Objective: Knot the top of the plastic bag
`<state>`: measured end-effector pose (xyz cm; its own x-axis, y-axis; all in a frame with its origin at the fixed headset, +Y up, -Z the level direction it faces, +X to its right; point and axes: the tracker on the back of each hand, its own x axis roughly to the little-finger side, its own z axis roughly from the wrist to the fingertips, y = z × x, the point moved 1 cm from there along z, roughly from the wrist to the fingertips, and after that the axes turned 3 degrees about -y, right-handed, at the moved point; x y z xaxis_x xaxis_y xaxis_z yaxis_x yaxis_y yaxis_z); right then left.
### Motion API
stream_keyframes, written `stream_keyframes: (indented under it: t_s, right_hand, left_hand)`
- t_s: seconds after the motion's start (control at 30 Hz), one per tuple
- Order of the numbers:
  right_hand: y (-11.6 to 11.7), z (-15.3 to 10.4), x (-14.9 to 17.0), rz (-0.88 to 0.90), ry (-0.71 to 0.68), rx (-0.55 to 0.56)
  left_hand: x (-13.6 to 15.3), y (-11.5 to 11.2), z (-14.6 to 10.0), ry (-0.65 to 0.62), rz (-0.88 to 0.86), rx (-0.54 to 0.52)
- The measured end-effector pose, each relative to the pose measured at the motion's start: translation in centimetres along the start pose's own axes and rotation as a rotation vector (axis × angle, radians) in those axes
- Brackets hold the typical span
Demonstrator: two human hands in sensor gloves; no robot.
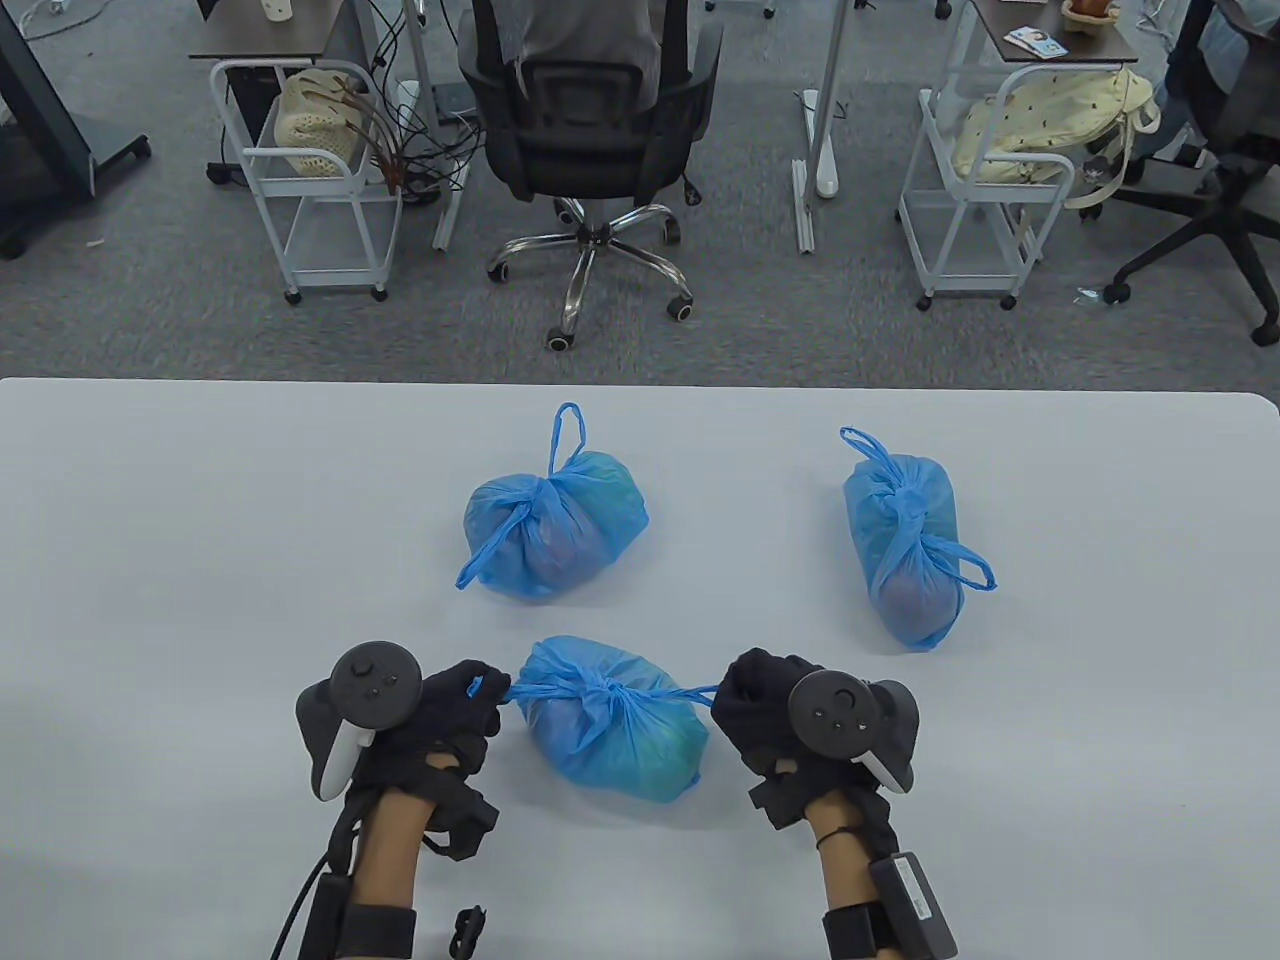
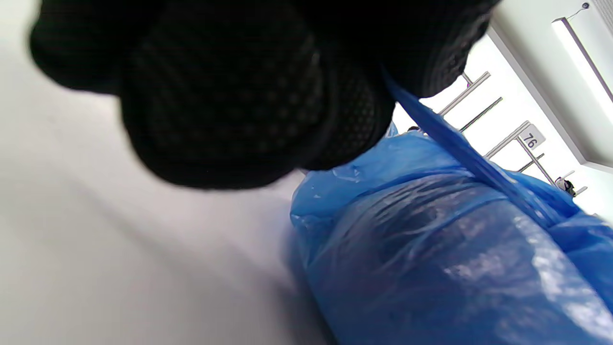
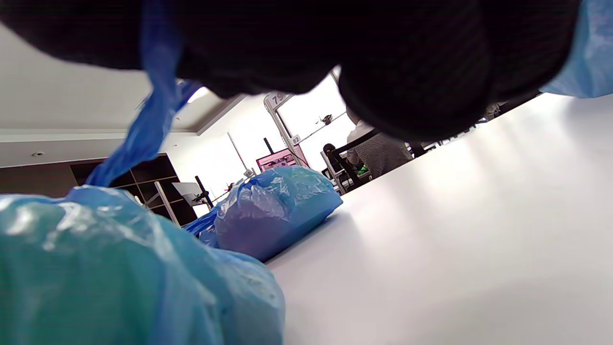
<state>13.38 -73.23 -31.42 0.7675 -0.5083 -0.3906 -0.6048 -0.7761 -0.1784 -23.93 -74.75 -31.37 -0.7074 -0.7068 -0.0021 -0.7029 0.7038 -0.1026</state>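
Observation:
A filled blue plastic bag (image 1: pixel 615 735) lies on the white table (image 1: pixel 200 520) between my hands, with a knot (image 1: pixel 612 692) on its top. My left hand (image 1: pixel 465 700) grips the bag's left handle strip (image 1: pixel 492 687), pulled taut to the left. My right hand (image 1: pixel 745 700) grips the right handle strip (image 1: pixel 690 693), pulled taut to the right. The bag fills the left wrist view (image 2: pixel 431 258) with the strip (image 2: pixel 455 143) running up into my fist. In the right wrist view the bag (image 3: pixel 96 278) sits low left and the strip (image 3: pixel 139 139) rises into my fist.
Two more knotted blue bags lie on the table, one behind the middle (image 1: pixel 555 525) and one at the right (image 1: pixel 905 545); the former also shows in the right wrist view (image 3: pixel 273 211). Beyond the table's far edge stand an office chair (image 1: pixel 590 150) and two white carts.

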Motion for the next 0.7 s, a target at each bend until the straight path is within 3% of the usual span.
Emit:
stream_keyframes:
  t_s: [0.3,0.43,0.7]
  right_hand:
    - [0.6,0.0,0.3,-0.037,0.022,-0.033]
    - [1.0,0.0,0.5,-0.037,0.035,-0.059]
    - [-0.2,-0.2,-0.4,0.031,-0.002,0.051]
  left_hand:
    - [1.4,0.2,-0.1,0.064,0.060,-0.032]
    - [1.9,0.2,0.0,0.067,0.010,-0.022]
    - [-1.5,2.2,-1.7,-0.124,-0.040,-0.258]
